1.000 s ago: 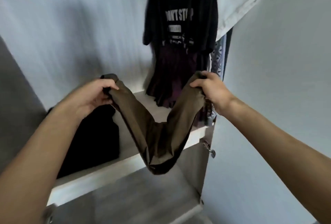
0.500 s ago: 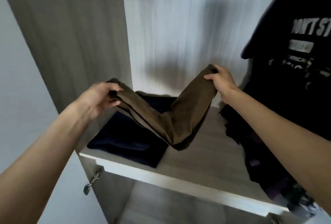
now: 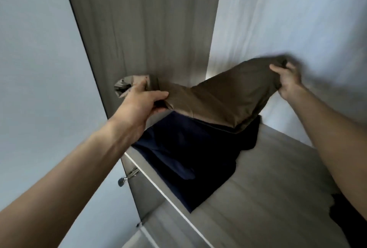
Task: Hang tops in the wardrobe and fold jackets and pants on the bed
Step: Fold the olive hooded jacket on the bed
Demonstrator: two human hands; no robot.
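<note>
Folded olive-brown pants [image 3: 220, 99] hang between my two hands over the wardrobe shelf [image 3: 268, 198]. My left hand [image 3: 142, 101] grips one end near the wardrobe's left side panel. My right hand [image 3: 288, 81], blurred by motion, grips the other end near the back wall. The sagging middle of the pants touches a folded dark navy garment [image 3: 188, 158] that lies on the left part of the shelf.
The grey wardrobe side panel [image 3: 143, 29] rises on the left and the pale back wall [image 3: 288, 19] stands behind. A metal hinge [image 3: 129, 176] sits under the shelf's front edge. A dark garment's hem [image 3: 345, 208] shows at the right edge.
Both hands have carried the pants left and deeper into the wardrobe, lowering them onto the navy garment. The hanging black printed top has slid out of view to the right.
</note>
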